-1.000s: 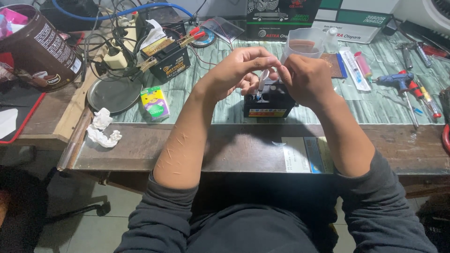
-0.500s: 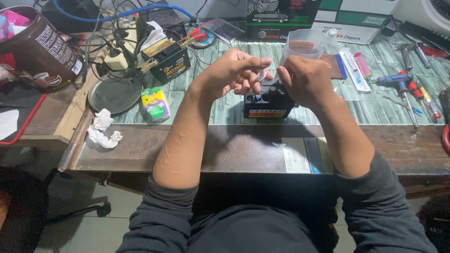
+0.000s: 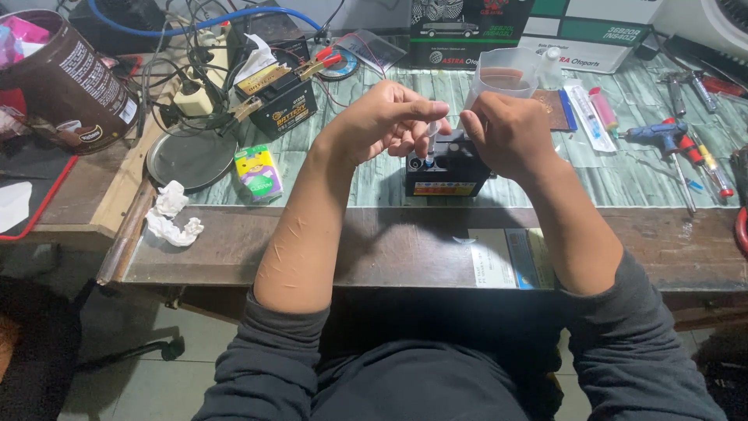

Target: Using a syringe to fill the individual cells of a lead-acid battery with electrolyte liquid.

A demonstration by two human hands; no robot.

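Observation:
A small black battery (image 3: 448,173) with a coloured label stands on the green-patterned tabletop near the front edge. Just above its top, my left hand (image 3: 382,121) pinches a thin clear syringe (image 3: 431,134) that points down at an opening on the battery's left side. My right hand (image 3: 510,132) is curled shut against the syringe's upper end from the right, directly over the battery. Its fingertips are hidden behind the hand.
A clear measuring cup (image 3: 502,76) stands behind my hands. A second battery (image 3: 279,101) with clip leads and tangled cables sits back left, next to a brown can (image 3: 66,82), a round metal plate (image 3: 191,158), a green packet (image 3: 260,171) and crumpled tissue (image 3: 173,216). A blue glue gun (image 3: 661,136) and screwdrivers lie right.
The syringe has swung from lying between my hands to pointing down at the battery's top. Both hands have shifted only slightly.

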